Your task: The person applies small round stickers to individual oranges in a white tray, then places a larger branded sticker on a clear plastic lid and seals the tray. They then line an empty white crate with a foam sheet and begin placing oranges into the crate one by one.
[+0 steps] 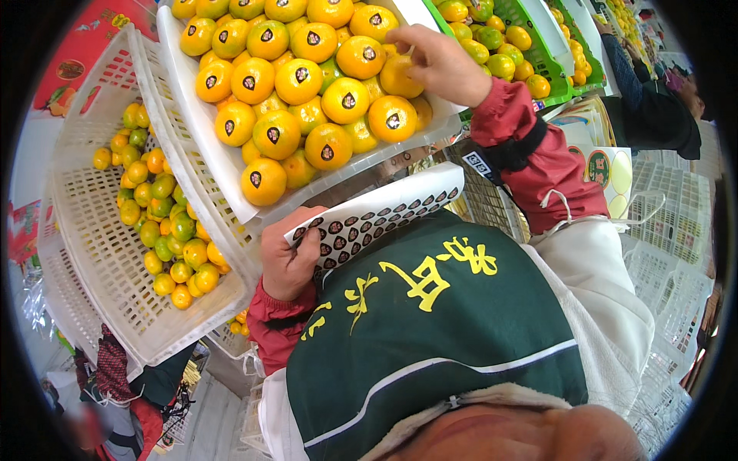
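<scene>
Left of centre, the left hand (pixel 289 257) pinches a white sheet (pixel 384 206) of dark stickers (pixel 351 220), thumb uppermost. At upper centre, the right hand (pixel 444 65) curls over an orange (pixel 399 79); whether it grips, I cannot tell. Similar labels (pixel 300 74) dot neighbouring fruit (pixel 316 42); yellow characters (pixel 424 286) cross the green apron (pixel 461 330).

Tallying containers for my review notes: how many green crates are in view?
2. One green crate, holding fruit, lies above and right of the right hand; another green crate, also holding fruit, is farther right. More may be hidden.
</scene>
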The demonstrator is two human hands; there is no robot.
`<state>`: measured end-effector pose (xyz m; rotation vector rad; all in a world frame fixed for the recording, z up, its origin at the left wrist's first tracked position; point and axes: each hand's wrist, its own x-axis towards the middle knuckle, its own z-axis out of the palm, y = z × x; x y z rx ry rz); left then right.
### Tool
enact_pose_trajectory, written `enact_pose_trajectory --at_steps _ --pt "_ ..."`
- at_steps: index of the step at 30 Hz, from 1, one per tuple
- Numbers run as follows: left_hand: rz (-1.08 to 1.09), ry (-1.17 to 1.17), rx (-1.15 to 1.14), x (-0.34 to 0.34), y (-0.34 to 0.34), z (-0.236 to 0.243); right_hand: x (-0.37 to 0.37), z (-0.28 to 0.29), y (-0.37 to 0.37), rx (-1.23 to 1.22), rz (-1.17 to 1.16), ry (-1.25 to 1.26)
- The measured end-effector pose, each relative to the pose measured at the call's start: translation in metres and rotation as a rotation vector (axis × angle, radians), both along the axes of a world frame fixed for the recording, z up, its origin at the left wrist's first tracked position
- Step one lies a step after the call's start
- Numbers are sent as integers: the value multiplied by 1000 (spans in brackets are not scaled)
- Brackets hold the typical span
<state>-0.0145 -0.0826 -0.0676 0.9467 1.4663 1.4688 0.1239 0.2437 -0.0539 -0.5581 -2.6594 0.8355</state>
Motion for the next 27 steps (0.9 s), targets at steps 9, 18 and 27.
enact_pose_trajectory --at_steps 9,18,27 --pt "153 -49 -41 2 1 1 0 -1 -2 311 106 -59" --pt "286 -43 -26 5 -1 12 12 22 21 465 12 75" --pt "648 -421 266 16 33 21 37 69 2 -914 369 154"
